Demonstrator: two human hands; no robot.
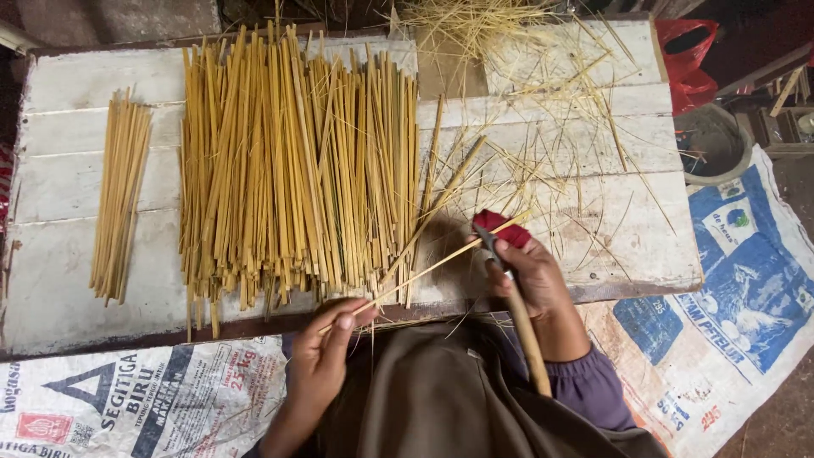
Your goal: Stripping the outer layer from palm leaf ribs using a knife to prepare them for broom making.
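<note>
A single thin, pale yellow bamboo strip (424,273) runs slantwise just in front of the big heap of strips (297,170), at the near edge of the white plank board (51,288). The left hand (326,348) pinches the strip's lower end between thumb and fingers; the right hand (530,276), off to the heap's right, is closed around a knife with a wooden handle (526,331) and a red cloth (500,227) at its top, where the strip crosses. Two piles lie on the board: the big heap and a small neat bundle (120,195) to its left. Loose shavings (543,110) scatter right of the heap. One white printed sack (127,399) lies below the heap, one blue-and-white sack (738,280) far right, beside a red plastic bag (691,59).
</note>
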